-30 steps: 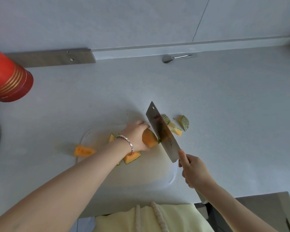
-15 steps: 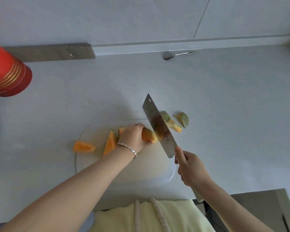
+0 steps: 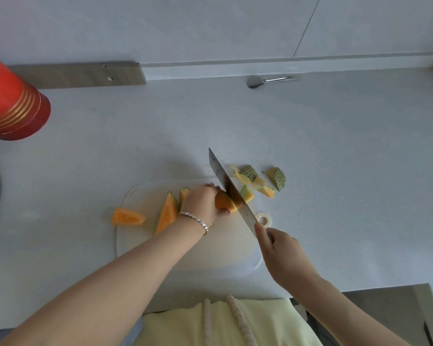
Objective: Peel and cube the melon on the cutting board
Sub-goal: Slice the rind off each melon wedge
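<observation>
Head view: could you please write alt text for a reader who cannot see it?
A person's right hand cuts an orange melon piece with a cleaver while the left hand steadies it on a cutting board. Rind scraps lie nearby.

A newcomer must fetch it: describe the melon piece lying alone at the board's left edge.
Find the pale cutting board on the grey counter. At its left edge lies an orange melon piece. Unlike the wedges by the left hand, it sits alone.

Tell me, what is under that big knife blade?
A peeled orange melon piece, gripped by the left hand, on the cutting board. The blade hides the cut itself and part of the piece.
</observation>
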